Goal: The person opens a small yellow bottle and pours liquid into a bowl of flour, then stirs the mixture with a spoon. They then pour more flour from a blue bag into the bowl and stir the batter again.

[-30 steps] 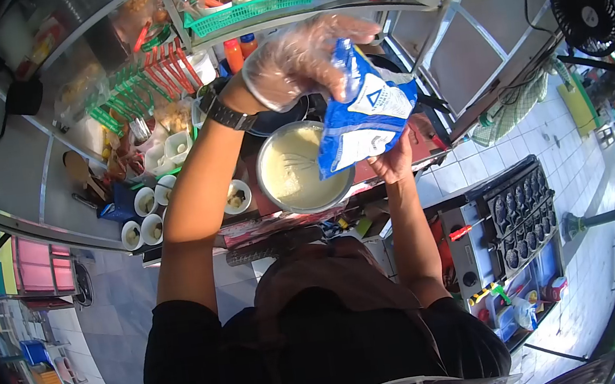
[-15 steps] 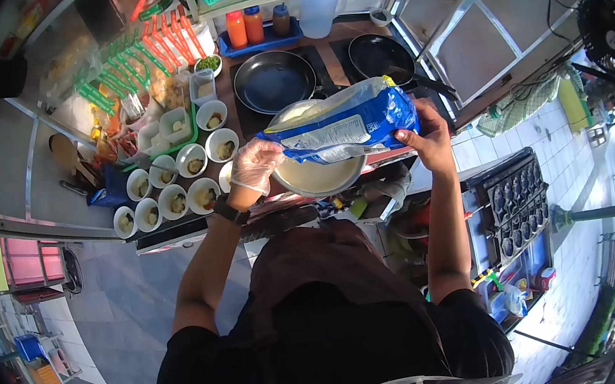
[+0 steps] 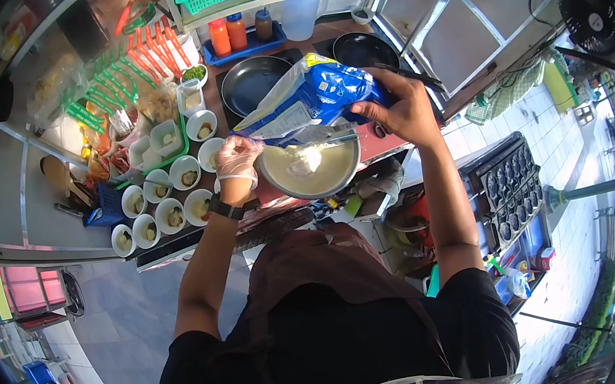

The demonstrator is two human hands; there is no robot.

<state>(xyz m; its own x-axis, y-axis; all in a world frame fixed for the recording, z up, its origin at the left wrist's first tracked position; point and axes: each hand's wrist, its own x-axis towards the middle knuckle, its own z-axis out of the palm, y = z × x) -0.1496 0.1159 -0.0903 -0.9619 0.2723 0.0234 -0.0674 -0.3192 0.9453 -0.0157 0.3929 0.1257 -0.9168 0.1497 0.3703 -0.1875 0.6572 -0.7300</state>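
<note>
A blue plastic bag (image 3: 333,89) with a clear, whitish side is tilted over a large metal bowl (image 3: 354,167). My left hand (image 3: 237,161), in a clear plastic glove, pinches the bag's lower left corner. At the other end, my bare right hand (image 3: 406,107) grips the bag's raised end, thumb on the near side. Inside the bowl is a pale, creamy liquid (image 3: 325,180), and a clump of white powder (image 3: 305,161) lies on it under the bag. A handle-like metal bar crosses the bowl just below the bag.
Two black frying pans (image 3: 248,84) sit behind the bag, partly covered by it. Several white cups (image 3: 170,216) with food in them stand left of the bowl. Sauce bottles (image 3: 236,33) fill a blue tray at the back. To my right is a black moulded pan (image 3: 507,190).
My right hand has lifted its end of the bag, so the bag tilts down to the left. A clump of white powder now shows in the bowl. The view has shifted slightly.
</note>
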